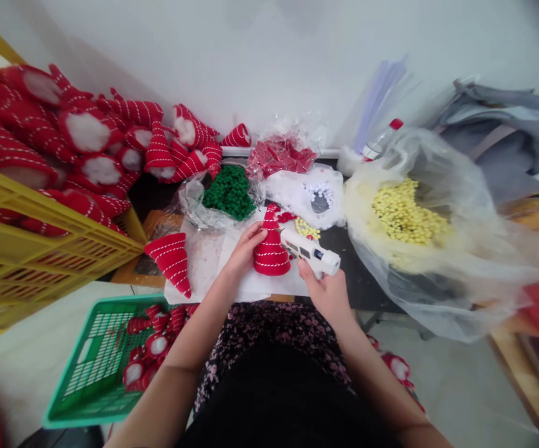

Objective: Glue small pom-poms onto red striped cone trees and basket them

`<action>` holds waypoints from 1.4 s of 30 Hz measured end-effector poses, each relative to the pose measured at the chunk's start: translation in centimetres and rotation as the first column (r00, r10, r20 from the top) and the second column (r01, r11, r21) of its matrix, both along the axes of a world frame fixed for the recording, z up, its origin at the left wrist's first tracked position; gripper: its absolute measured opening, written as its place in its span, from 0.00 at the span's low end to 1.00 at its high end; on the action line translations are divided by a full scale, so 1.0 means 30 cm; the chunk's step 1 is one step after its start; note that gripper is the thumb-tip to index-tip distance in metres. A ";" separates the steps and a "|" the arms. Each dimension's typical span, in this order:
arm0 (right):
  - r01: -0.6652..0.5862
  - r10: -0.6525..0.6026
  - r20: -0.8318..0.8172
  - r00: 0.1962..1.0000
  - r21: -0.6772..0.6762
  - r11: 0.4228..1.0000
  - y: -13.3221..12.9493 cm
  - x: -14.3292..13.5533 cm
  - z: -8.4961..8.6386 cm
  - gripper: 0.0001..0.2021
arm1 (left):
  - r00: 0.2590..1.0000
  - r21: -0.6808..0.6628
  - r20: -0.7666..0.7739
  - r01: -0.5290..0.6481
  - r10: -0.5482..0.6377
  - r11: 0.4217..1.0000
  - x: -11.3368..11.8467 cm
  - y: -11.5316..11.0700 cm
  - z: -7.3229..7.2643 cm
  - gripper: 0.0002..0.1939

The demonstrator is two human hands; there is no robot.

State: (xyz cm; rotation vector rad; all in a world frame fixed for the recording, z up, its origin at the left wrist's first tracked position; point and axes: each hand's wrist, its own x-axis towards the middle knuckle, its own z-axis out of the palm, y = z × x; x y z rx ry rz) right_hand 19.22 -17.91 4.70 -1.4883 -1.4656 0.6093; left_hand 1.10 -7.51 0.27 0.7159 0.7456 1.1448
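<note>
In my left hand (247, 247) is a red cone-shaped hat (271, 255) with white stitched stripes, held by its left side over white paper (208, 255). My right hand (327, 289) grips a white glue gun (309, 251), whose nozzle points left at the hat's upper right side. Whether the nozzle touches the fabric I cannot tell. Just behind the gun lie small yellow pompoms (307, 228) and red ones (286, 217). Another striped red cone (171, 258) lies on its side at the paper's left.
A yellow crate (59, 249) of stuffed red cones stands left, a green basket (82, 354) with more below it. Bags of green pompoms (229, 191), red pieces (281, 155), white pompoms (320, 198) and yellow pompoms (409, 211) line the back and right. A bottle (381, 142) stands behind.
</note>
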 end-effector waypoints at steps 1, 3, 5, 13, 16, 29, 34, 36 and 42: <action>-0.001 0.001 0.002 1.000 -0.006 1.000 -0.001 0.002 -0.005 0.21 | 1.000 0.000 -0.003 0.001 -0.001 1.000 0.000 0.001 -0.001 0.21; -0.003 0.003 0.006 1.000 -0.019 1.000 -0.002 0.005 -0.010 0.21 | 1.000 0.004 -0.008 0.003 -0.003 1.000 -0.001 0.001 -0.003 0.21; 0.000 0.001 0.010 1.000 -0.028 1.000 -0.004 0.006 -0.012 0.21 | 1.000 0.007 -0.012 0.003 -0.003 1.000 -0.001 0.001 -0.004 0.22; 0.027 -0.026 0.028 0.999 -0.041 0.999 -0.008 0.009 -0.016 0.20 | 1.000 0.007 -0.014 -0.009 0.009 1.000 0.000 0.001 -0.003 0.21; 0.027 -0.026 0.037 0.999 -0.021 0.999 -0.009 0.009 -0.017 0.20 | 1.000 0.005 -0.022 -0.018 0.019 1.000 0.001 0.002 -0.002 0.21; 0.054 -0.062 0.075 0.995 0.102 0.993 0.009 0.038 0.006 0.17 | 1.000 -0.024 -0.014 -0.018 0.018 1.000 -0.008 0.007 -0.012 0.23; -0.021 0.020 0.017 1.000 0.080 0.997 0.029 0.011 0.046 0.16 | 0.999 0.012 -0.016 0.030 -0.029 0.999 -0.005 0.000 -0.005 0.23; -0.022 0.021 0.012 1.000 0.075 0.997 0.032 0.002 0.049 0.17 | 0.999 0.015 -0.019 0.033 -0.033 0.999 -0.004 -0.002 -0.004 0.23; -0.004 0.004 0.029 1.000 -0.004 1.000 0.032 -0.002 0.049 0.18 | 0.999 0.028 -0.030 0.025 -0.024 0.999 -0.004 -0.006 -0.001 0.21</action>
